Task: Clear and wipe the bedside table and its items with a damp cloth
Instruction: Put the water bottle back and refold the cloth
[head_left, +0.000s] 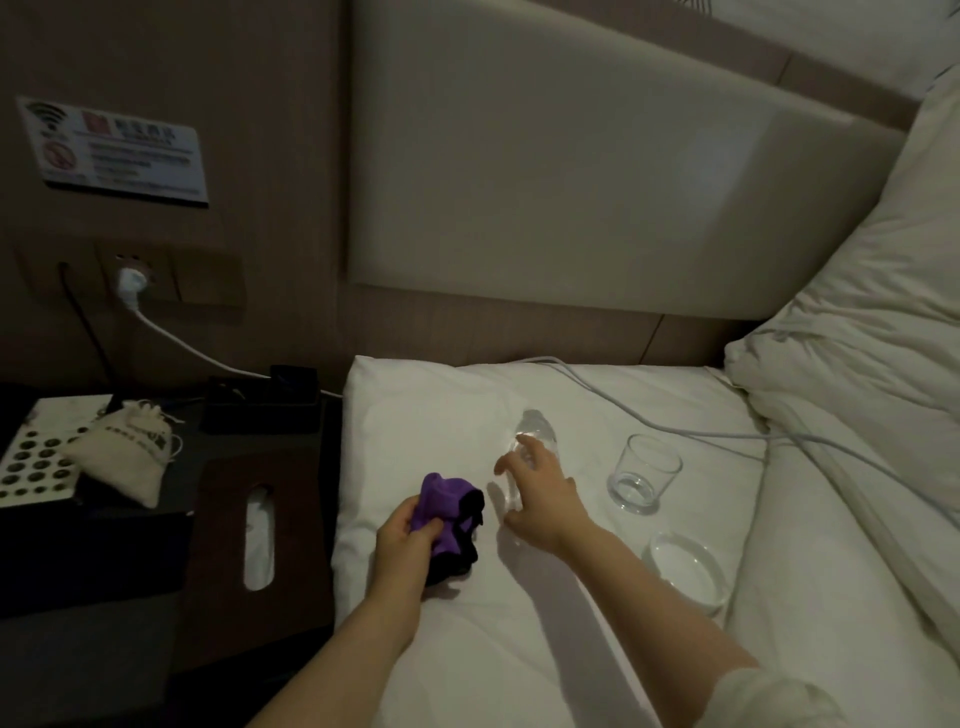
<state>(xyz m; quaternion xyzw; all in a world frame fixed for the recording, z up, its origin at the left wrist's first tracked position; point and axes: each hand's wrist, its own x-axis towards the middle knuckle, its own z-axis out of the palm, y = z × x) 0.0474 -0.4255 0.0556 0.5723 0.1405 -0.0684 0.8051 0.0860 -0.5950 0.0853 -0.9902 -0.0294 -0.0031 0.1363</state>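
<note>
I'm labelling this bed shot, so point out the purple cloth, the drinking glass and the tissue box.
purple cloth (445, 512): head view, on the purple fold above the left hand.
drinking glass (645, 475): head view, on its clear side wall.
tissue box (218, 530): head view, on the brown top beside the slot.

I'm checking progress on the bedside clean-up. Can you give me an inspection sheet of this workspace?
Surface: dark bedside table, items on it.
Job's things: purple and black cloth; clear plastic bottle, clear drinking glass and round glass dish lie on the white bed.
Clutter: beige drawstring pouch, brown tissue box, black tray on the table.
Hands: left hand grips the cloth; right hand open over the bottle.
Cables: white cable from wall plug across bed.
Surroundings: padded headboard, wall notice.
</note>
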